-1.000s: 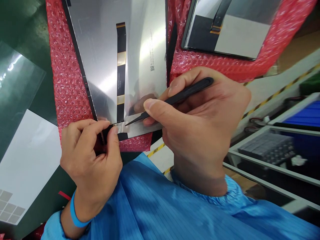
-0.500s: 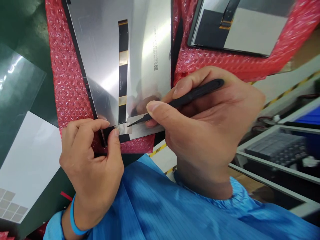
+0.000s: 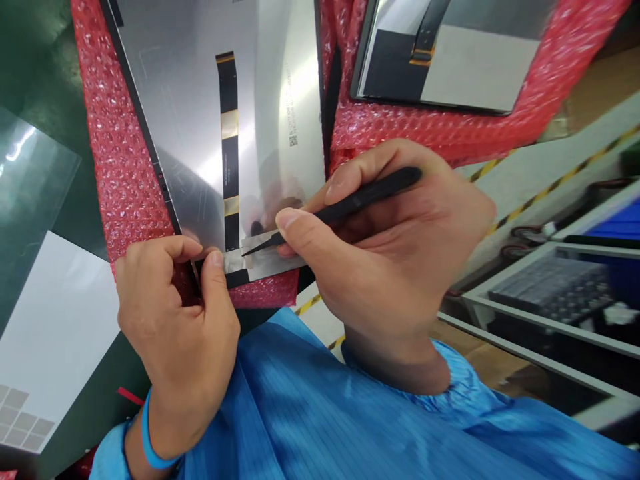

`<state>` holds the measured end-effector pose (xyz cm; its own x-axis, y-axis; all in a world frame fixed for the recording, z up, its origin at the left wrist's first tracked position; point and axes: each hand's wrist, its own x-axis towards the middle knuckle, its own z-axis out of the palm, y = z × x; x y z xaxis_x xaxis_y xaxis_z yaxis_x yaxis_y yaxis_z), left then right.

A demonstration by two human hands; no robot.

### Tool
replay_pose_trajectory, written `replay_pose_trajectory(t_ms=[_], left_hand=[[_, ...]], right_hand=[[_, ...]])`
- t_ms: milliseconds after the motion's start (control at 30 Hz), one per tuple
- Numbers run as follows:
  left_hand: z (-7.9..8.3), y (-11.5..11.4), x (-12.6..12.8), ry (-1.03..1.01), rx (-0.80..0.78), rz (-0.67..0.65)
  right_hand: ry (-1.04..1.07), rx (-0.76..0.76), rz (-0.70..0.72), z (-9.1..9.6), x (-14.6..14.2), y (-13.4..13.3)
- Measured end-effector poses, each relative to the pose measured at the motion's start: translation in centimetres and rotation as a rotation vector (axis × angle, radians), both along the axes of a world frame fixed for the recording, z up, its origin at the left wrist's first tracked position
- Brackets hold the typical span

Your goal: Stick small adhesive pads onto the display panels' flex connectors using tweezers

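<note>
An LCD panel (image 3: 200,147) lies with its silvery metal back up. A black flex cable (image 3: 230,160) with gold bands runs down it. My left hand (image 3: 175,320) pinches the panel's lower left corner between thumb and forefinger. My right hand (image 3: 380,260) grips black tweezers (image 3: 357,200) like a pen. The tweezer points rest at a small shiny piece of tape (image 3: 233,263) at the cable's lower end, close beside my left thumb. Whether the points are closed on the tape is too small to tell.
Red bubble wrap (image 3: 117,167) lies under the panel. A second panel (image 3: 475,67) sits on more wrap at the upper right. On the green table (image 3: 30,53) are a white sheet (image 3: 60,307) with grey squares and a clear film (image 3: 40,167). Shelving (image 3: 550,313) stands right.
The whole view has shifted, so the panel and the right hand appear further left. The tweezer points stay at the tape, and the left thumb sits slightly further from its middle.
</note>
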<state>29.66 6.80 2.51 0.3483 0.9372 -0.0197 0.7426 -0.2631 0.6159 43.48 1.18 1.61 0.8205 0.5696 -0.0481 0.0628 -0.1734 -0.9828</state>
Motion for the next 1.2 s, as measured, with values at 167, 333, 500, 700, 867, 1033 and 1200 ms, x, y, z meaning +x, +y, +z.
replay_pose_trajectory(t_ms=[167, 333, 500, 700, 867, 1033, 1200], left_hand=[[-0.2, -0.1, 0.1, 0.028, 0.049, -0.032], [-0.3, -0.1, 0.2, 0.019, 0.056, -0.030], [-0.7, -0.2, 0.7, 0.051, 0.093, -0.057], [-1.5, -0.8, 1.4, 0.130, 0.128, -0.016], [-1.5, -0.5, 0.2, 0.042, 0.106, -0.039], [-1.6, -0.3, -0.7, -0.004, 0.086, -0.050], [-2.1, -0.6, 0.1, 0.109, 0.147, -0.024]], right_hand=[[-0.005, -0.001, 0.021, -0.1, 0.1, -0.1], [0.043, 0.042, -0.066, -0.2, 0.6, -0.3], [0.154, 0.184, -0.050, -1.4, 1.2, -0.4], [0.150, 0.272, -0.112, -2.4, 1.2, -0.3], [0.130, 0.232, -0.180, -2.6, 0.9, -0.3], [0.103, 0.235, -0.196, -3.1, 0.8, -0.1], [0.094, 0.223, -0.170, -4.0, 0.9, -0.1]])
